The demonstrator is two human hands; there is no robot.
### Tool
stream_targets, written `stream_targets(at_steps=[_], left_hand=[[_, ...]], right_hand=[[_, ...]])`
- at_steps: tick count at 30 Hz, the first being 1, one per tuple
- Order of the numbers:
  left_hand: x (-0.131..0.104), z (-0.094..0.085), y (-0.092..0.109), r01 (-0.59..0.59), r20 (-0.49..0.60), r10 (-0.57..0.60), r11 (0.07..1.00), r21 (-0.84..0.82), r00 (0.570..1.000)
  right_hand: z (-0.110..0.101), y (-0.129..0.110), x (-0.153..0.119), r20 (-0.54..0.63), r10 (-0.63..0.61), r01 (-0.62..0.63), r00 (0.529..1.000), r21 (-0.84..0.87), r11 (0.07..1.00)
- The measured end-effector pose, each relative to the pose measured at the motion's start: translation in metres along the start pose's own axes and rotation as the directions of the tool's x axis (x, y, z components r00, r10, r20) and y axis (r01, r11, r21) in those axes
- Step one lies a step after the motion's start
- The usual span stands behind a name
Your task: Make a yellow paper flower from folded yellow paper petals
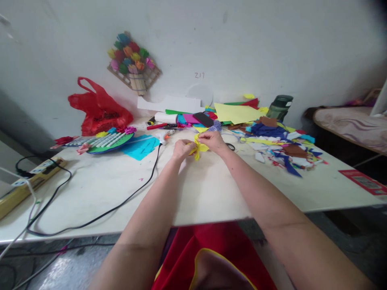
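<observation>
Paper (202,148), yellow and crumpled, is pinched by the left hand (182,149) and the right hand (213,141). Uneven pulling between them could tear it.

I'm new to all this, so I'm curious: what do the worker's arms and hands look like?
They're human: the left hand and right hand are gloveless, no watch or bracelet shows, and the forearms are sleeveless. A red garment edged in yellow shows below.
</observation>
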State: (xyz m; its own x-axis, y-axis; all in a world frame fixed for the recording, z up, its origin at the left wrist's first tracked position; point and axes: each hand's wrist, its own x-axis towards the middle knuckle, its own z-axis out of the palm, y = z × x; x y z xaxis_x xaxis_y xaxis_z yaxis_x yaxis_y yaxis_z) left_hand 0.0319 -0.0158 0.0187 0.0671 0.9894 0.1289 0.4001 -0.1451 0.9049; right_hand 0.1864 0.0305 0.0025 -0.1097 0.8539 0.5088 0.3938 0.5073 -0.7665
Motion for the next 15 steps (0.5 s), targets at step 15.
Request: stream_targets(at_steps=[15], left_hand=[[0.011,0.003,-0.011,0.015,-0.032,-0.012,0.995,0.097,0.999]], right_hand=[[-0.006,-0.013,-0.004,0.027,-0.070,0.075,0.997,-0.257,0.963]])
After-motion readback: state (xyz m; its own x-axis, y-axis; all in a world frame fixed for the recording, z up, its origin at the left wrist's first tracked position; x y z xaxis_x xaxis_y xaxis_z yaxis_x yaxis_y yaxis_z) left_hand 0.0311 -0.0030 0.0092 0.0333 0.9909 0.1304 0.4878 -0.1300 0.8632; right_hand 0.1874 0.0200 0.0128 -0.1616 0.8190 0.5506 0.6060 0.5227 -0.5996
